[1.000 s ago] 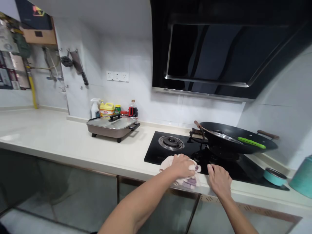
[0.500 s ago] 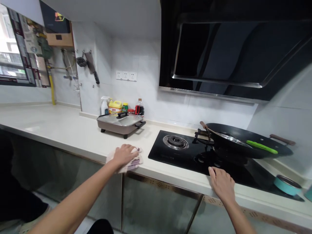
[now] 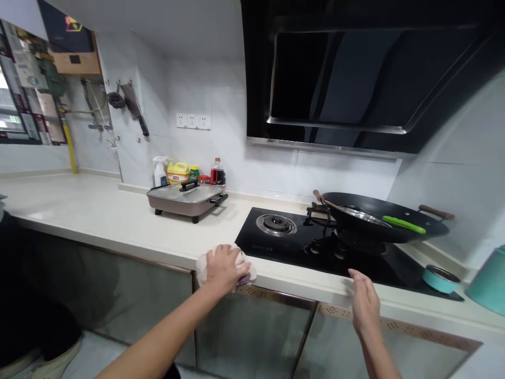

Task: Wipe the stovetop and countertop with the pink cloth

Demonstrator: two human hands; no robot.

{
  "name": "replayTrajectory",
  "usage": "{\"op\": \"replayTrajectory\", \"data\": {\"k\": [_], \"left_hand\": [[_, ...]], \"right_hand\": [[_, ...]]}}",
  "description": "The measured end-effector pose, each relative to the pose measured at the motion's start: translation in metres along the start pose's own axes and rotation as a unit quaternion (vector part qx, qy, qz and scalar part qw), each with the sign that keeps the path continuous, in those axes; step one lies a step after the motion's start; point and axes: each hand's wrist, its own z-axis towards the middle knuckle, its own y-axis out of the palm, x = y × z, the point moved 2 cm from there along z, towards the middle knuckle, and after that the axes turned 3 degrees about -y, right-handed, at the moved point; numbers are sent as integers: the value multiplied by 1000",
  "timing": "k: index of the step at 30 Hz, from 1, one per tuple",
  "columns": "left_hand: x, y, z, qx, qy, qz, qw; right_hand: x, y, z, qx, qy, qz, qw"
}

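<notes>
My left hand (image 3: 223, 267) presses a white and purple cloth (image 3: 202, 267) onto the front edge of the pale countertop (image 3: 173, 245), near the cooktop's front left corner. Its fingers are bent over the bunched cloth. My right hand (image 3: 365, 301) is held at the counter's front edge with its fingers stretched out and nothing in it. Just beyond both hands lies the black glass cooktop (image 3: 272, 250), with a bare burner (image 3: 276, 225) on its left. A dark wok (image 3: 355, 221) with a green-handled utensil (image 3: 404, 225) in it sits over the right side.
A lidded electric pan (image 3: 185, 202) stands on the counter at left, with several bottles behind it. A turquoise bowl (image 3: 440, 280) rests at the cooktop's right end beside a larger turquoise container (image 3: 489, 284). The range hood (image 3: 335, 84) hangs above. A person in dark clothing (image 3: 31, 305) is at far left.
My left hand has slid the cloth rightward along the counter's edge toward the cooktop. My right hand has turned sideways from lying palm down on the edge. The view has shifted right.
</notes>
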Motion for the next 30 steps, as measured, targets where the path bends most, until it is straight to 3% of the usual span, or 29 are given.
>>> {"op": "replayTrajectory", "data": {"k": [2,4,9,12,15,18,20,22,25,30], "left_hand": [[27,8,-5,10,28,-29,999],[52,14,-10,-2,79,-60,995],[130,28,-18,-54,181,-101,977],[175,35,-17,-71,207,-101,971],[190,37,-16,-95,205,-93,970],[168,35,-19,-90,287,-135,944],[140,35,-21,-77,344,-190,916],[105,35,-18,-63,360,-240,900],[48,33,0,-6,317,-271,909],[-37,22,50,74,127,-203,968]], "right_hand": [[-10,-5,-23,-13,52,52,997],[-26,-6,-43,-31,59,80,995],[-67,14,-65,-136,-70,115,982],[-74,38,-66,-201,-132,110,964],[-66,55,-67,-212,-172,59,960],[-54,61,-69,-235,-220,-10,947],[-53,60,-69,-260,-252,-59,930],[-59,61,-68,-280,-275,-117,912],[-81,69,-65,-296,-278,-229,885],[-133,106,-64,-298,-282,-373,832]]}}
